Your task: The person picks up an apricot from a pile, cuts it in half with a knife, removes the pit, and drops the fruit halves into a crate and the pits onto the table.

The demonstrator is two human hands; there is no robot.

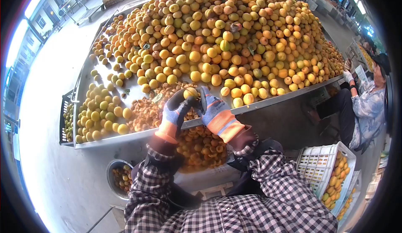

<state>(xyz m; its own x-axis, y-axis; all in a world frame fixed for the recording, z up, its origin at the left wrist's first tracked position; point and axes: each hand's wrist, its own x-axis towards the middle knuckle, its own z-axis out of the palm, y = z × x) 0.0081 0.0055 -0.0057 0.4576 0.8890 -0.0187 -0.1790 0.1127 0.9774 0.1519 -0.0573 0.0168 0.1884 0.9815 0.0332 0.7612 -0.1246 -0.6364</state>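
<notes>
Both my hands wear blue and orange gloves with dark fingers and meet at the near edge of a metal table. A yellow-orange fruit sits between them. My left hand is closed round its left side, and my right hand pinches its right side. A large heap of similar fruit covers the table beyond. Left of my hands lie orange-brown fruit pieces, partly hidden by my left hand. Below my wrists, more halved fruit fills a container.
A metal basin with fruit stands at lower left. A black crate touches the table's left end. White crate with fruit stands at lower right. A gloved co-worker sits at the right.
</notes>
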